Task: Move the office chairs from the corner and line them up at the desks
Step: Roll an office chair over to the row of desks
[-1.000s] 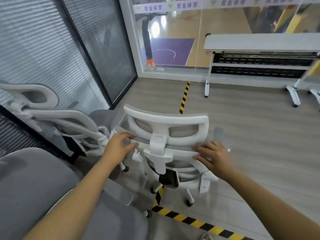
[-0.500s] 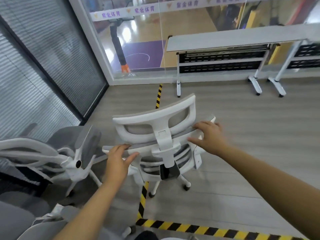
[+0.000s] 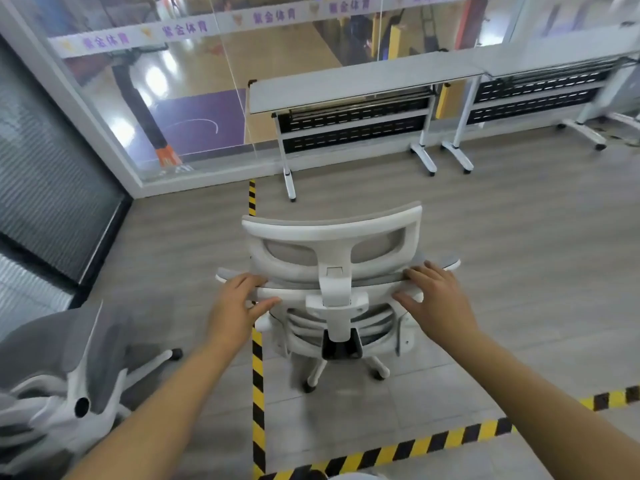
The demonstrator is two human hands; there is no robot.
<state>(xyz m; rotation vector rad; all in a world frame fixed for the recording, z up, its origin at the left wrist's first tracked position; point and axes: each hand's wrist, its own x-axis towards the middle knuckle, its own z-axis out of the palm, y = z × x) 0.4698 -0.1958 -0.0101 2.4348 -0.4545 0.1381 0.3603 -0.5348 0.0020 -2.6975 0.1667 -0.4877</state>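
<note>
a white office chair (image 3: 337, 308) with grey mesh stands on its wheels on the wood-look floor (image 3: 519, 237). it is seen from behind, with its headrest (image 3: 329, 230) at the top and its back toward the person. the left hand (image 3: 235, 306) grips the left end of the backrest's top rim, its fingers (image 3: 251, 280) laid over the rim and the thumb pressed against the rear face below. the right hand (image 3: 438, 299) holds the right end the same way, fingers (image 3: 420, 271) curled over the top and the thumb underneath. both arms reach forward. the chair's base sits just right of a yellow-and-black striped tape line (image 3: 258, 375) that runs along the floor toward the glass wall (image 3: 156, 98). a second striped line (image 3: 415, 445) crosses the floor near the person. ahead of the chair, with bare floor between, a grey-topped desk (image 3: 363, 81) on white legs stands against the glass wall. a second desk (image 3: 554, 60) stands just beside it on the right. the chair faces the first desk and is roughly in line with it. at the lower left another grey-and-white chair (image 3: 69, 358) is partly in view, near the slatted blinds (image 3: 52, 168). a basketball court shows through the glass.
</note>
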